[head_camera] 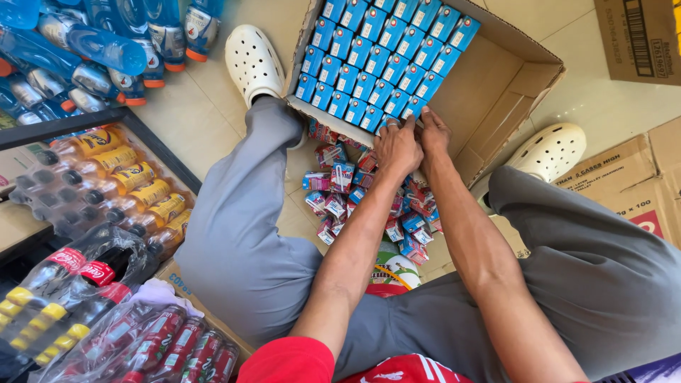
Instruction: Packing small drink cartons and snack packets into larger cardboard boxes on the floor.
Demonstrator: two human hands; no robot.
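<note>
An open cardboard box [496, 85] lies on the tiled floor between my feet, packed on its left side with rows of several small blue cartons [379, 60]. My left hand [397, 147] and my right hand [434, 135] press together at the near edge of the rows, fingers closed on one small blue carton [409, 113] at the end of the nearest row. Below the hands a loose heap of small blue and red cartons [347, 191] lies on the floor between my grey-trousered legs.
White clogs [252, 60] [550, 150] flank the box. Shrink-wrapped packs of blue bottles [92, 42], yellow-labelled bottles [128, 184] and red-labelled dark bottles [106, 298] fill the left. More cardboard boxes [638, 35] [631, 184] stand at right.
</note>
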